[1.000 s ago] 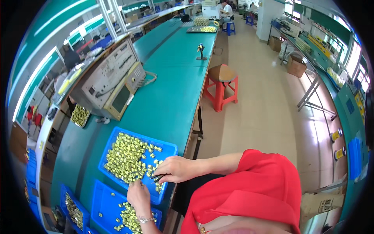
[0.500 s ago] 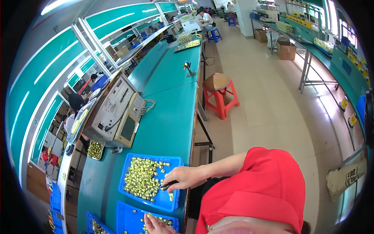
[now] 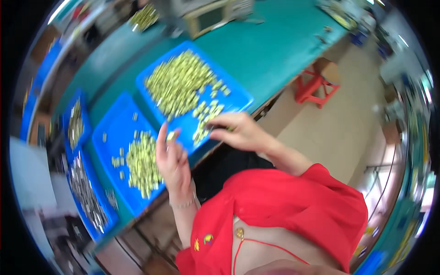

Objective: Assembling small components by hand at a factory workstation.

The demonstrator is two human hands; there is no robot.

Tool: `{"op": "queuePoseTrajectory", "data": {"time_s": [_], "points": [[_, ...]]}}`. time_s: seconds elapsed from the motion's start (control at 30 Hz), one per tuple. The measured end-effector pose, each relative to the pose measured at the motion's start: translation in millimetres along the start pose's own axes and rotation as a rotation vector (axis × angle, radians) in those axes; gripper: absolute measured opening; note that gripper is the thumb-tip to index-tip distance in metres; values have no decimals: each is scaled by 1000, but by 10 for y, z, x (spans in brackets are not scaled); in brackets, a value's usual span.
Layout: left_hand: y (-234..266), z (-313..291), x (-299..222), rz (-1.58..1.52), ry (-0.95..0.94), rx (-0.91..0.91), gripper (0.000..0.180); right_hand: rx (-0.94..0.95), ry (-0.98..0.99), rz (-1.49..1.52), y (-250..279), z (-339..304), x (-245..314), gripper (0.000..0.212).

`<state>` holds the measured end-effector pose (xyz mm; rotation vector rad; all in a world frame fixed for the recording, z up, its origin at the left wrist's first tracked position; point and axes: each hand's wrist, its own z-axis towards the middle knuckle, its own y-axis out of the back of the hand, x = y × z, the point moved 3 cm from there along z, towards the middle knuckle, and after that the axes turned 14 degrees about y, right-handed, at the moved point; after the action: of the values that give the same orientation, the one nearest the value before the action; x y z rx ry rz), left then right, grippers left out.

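My left hand (image 3: 174,162) is raised over the gap between two blue trays, a small yellow component (image 3: 173,135) pinched at its thumb and raised forefinger. My right hand (image 3: 241,131) is over the near edge of the upper blue tray (image 3: 236,97), closed around a dark, slim tool (image 3: 219,127) that blur keeps me from naming surely. Beside its fingertips lie loose yellow components (image 3: 207,114), apart from the big heap (image 3: 178,82) in that tray. More of the same parts form a pile (image 3: 144,162) in the lower blue tray (image 3: 110,133).
Two narrower blue bins stand at the left, one with silvery metal parts (image 3: 87,192), the other with yellowish pieces (image 3: 75,126). A bench instrument (image 3: 206,20) stands on the green table (image 3: 270,50). A red stool (image 3: 316,89) is on the floor at the right.
The view has swung toward the trays, showing the lower tray and left bins more fully. My left hand has come up beside the upper tray; my right hand stays at its near side.
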<state>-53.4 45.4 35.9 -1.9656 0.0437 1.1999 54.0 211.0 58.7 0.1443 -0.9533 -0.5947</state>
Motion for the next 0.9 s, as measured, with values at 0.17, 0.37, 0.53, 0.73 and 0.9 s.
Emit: {"op": "queuePoseTrajectory", "data": {"time_s": [0.17, 0.37, 0.53, 0.73, 0.9], "points": [[5, -59, 67, 13, -76, 12, 33, 18, -34, -17, -2, 19, 48, 26], [100, -136, 127, 81, -101, 4, 34, 83, 34, -142, -53, 81, 82, 28], [113, -160, 150, 210, -165, -18, 33, 114, 258, -317, -150, 164, 211, 30], [115, -154, 155, 353, -234, -21, 31, 170, 266, -355, -180, 164, 217, 31], [113, -161, 182, 405, -236, -33, 31, 177, 268, -341, -188, 127, 177, 30]]}}
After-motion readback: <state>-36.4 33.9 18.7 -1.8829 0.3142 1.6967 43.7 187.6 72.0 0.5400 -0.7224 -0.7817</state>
